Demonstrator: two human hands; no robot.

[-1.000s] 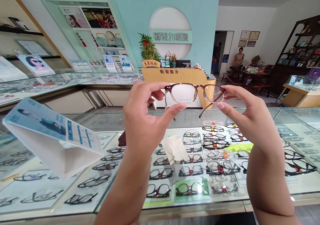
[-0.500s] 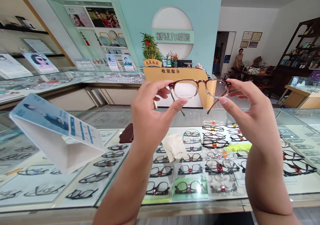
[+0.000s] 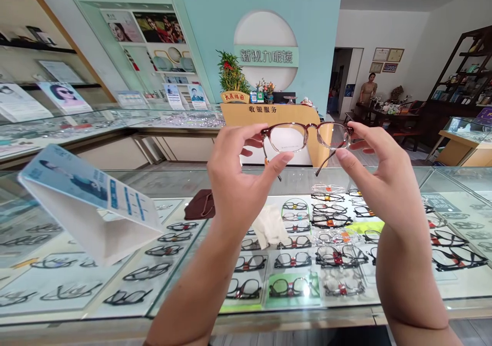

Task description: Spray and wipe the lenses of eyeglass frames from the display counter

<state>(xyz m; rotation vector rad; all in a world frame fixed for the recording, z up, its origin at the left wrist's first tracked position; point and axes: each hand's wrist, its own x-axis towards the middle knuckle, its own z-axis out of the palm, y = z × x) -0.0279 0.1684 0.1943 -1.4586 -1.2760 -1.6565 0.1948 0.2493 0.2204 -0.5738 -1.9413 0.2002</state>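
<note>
A pair of eyeglasses [image 3: 312, 125] with a dark reddish-brown upper rim and clear lower rims is held up in the air above the glass display case [image 3: 184, 184]. My left hand [image 3: 240, 169] pinches its left end between thumb and fingers. At the right end, my right hand [image 3: 378, 164] grips the frame near the hinge. Both temples hang unfolded toward me and downward. On the glass below lie a crumpled whitish cloth [image 3: 269, 225] and a dark brown pouch [image 3: 200, 205], partly behind my left forearm.
Rows of eyeglasses [image 3: 294, 259] fill the case under the glass. A tilted blue-and-white card stand [image 3: 92, 197] stands on the left. Beyond are a yellow cashier counter [image 3: 238, 115] with a potted plant [image 3: 230, 74], and a person [image 3: 368, 89] by a dark table at the back right.
My left hand has shifted slightly right, and the eyeglasses have turned a little with it. More of the brown pouch shows. The person at the back stands more upright.
</note>
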